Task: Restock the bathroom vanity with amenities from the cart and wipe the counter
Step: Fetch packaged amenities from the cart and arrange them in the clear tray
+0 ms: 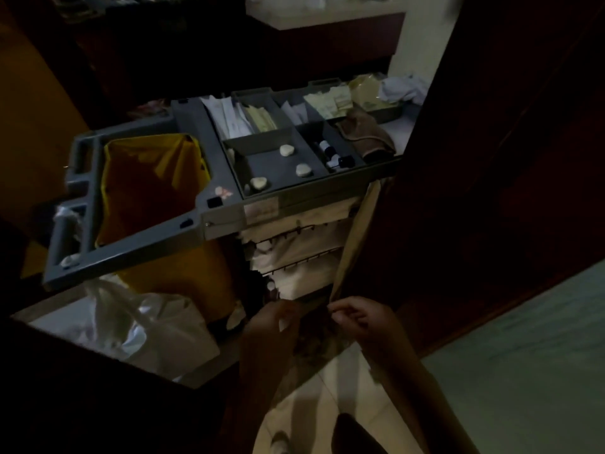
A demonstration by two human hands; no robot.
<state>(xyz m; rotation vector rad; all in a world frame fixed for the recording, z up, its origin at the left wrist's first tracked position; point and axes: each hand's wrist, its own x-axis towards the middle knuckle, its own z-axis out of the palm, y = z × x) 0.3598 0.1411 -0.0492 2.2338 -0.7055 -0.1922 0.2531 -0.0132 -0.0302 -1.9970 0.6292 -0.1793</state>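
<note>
Right hand [357, 317] pinches the lower edge of a tan curtain [358, 237] that hangs down the front corner of the cart [140, 239], thumb and fingertips closed on the fabric. Left hand [276, 321] sits just beside it at the same height, deep in shadow; whether its fingers grip anything I cannot tell.

Straight beyond both hands, the cart's wire shelves hold folded white linens [294, 250]. Higher up, on the cart's top, the grey tray [294, 188] carries the amenities. Three pale round soaps [286, 150] lie loose in the near compartment and small bottles [334, 157] lie in the slot to its right. Paper sachets [327, 99] fill the far compartments. A folded brown cloth [366, 136] lies at the tray's right end.

Up and left of the left hand, a yellow bag [150, 178] hangs open in the cart's frame. A white plastic bag [131, 322] slumps below it.

The room is dim. Pale floor [327, 394] tiles show beneath the hands. A dark wood panel [491, 158] rises to the right of the right hand, and a greenish surface [523, 355] spreads below it.

A pale label [262, 209] on the cart's front edge and a small pink sticker [224, 191], both above the hands, are too blurred to read.
</note>
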